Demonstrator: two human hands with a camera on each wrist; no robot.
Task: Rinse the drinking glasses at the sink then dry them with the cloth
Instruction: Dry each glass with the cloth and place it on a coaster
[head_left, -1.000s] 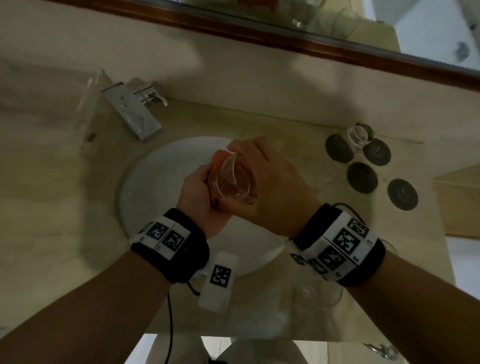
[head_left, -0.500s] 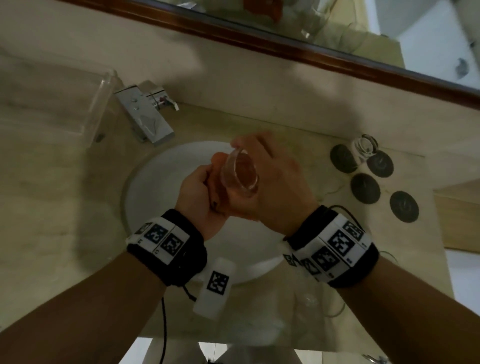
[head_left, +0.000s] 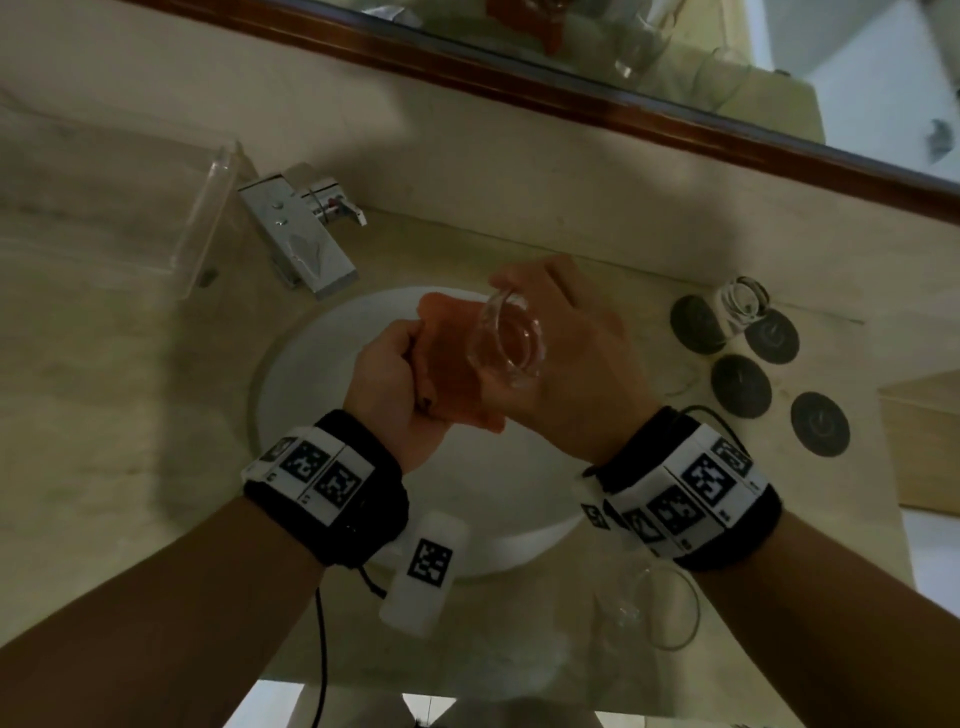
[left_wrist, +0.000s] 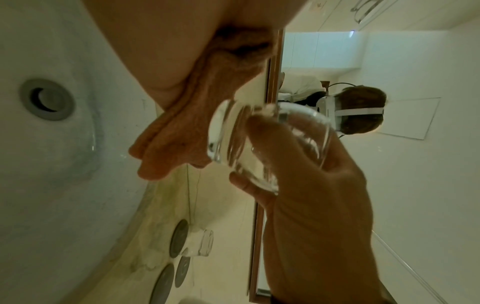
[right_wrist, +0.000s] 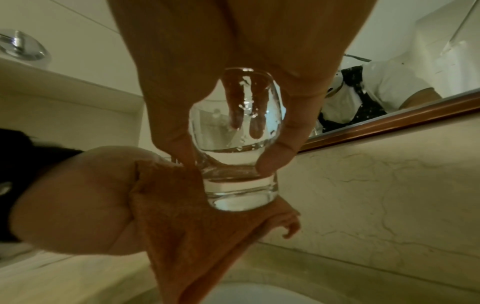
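- Right hand (head_left: 566, 364) grips drinking glass (head_left: 511, 340) over the sink (head_left: 291, 374); fingers wrap its wall.
- Left hand (head_left: 389, 374) clutches orange cloth (head_left: 449, 374), touching the glass base.
- Left fingers hidden under cloth.
- Near-right glass (head_left: 649, 605) faint, partly covered by wristband.

Clear glossy glass (right_wrist: 239, 144) is gleaming against nubby orange cloth (right_wrist: 182, 236); polished metal tap (head_left: 301, 244) is shining over veined stone counter (head_left: 130, 389).

I see an orange cloth (head_left: 452, 364) against a clear glass (head_left: 511, 338), a white sink (head_left: 311, 374) in beige veined marble (head_left: 104, 415), four dark grey coasters (head_left: 740, 384), black-and-white checker tags on black wristbands (head_left: 332, 478)
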